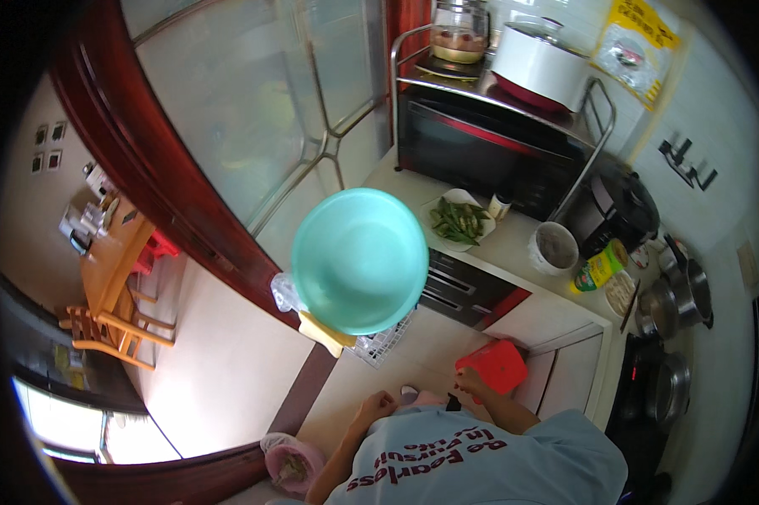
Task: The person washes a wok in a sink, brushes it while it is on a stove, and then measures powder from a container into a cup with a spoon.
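Both of my hands are low, in front of my light blue T-shirt. My left hand [374, 407] is at the shirt's front with its fingers curled; whether it holds anything does not show. Over the rim of a red plastic stool or bin [494, 369], my right hand [469, 382] has bent fingers, and its grip is unclear. Beyond my hands, a turquoise plastic basin [360, 262] stands above the floor, its support mostly hidden, with a yellow object [323, 334] and a clear plastic bag [285, 292] beside it. Green peppers [458, 221] lie in a white dish on the counter.
A pink waste bin [294, 467] stands by the doorway at lower left. On the counter are an oven [480, 148] under a metal rack, a black electric cooker [622, 202], a bowl [553, 247], a yellow-green bottle [597, 268] and metal pots [657, 309]. A sliding door's red frame [190, 208] borders the left.
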A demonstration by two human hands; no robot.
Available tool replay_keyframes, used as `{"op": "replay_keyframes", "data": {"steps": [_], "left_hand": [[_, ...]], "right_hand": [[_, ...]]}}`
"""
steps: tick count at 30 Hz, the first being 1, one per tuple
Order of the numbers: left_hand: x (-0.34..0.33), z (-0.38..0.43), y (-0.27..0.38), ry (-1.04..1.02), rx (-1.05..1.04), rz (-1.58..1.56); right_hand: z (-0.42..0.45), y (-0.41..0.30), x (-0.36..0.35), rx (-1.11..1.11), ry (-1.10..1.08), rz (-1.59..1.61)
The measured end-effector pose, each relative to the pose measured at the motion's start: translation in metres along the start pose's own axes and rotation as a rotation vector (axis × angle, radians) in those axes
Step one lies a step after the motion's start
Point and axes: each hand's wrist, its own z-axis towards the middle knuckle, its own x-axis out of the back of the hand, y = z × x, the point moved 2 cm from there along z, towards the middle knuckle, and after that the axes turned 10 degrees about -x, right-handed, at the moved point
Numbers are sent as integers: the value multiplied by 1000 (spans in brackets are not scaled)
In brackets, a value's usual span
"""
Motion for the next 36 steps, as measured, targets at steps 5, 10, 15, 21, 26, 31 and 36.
{"op": "replay_keyframes", "data": {"steps": [5, 10, 15, 21, 26, 31, 36], "left_hand": [[-10, -17, 20, 15, -93, -72], [-7, -65, 54, 125, -50, -146], [-18, -113, 51, 242, 88, -212], [-10, -186, 42, 332, 213, -294], [-7, -268, -5, 549, 374, -229], [24, -311, -46, 756, 428, 171], [95, -307, 3, 491, -220, -742]], "right_hand": [[22, 11, -5, 105, -85, -54], [66, 31, -23, 373, -79, -480], [30, -31, -61, 406, -252, -781], [5, -81, -113, 684, -290, -1053], [-30, -123, -175, 694, -320, -1115], [-61, -157, -243, 743, -354, -1219], [-91, -193, -326, 934, -351, -1239]]}}
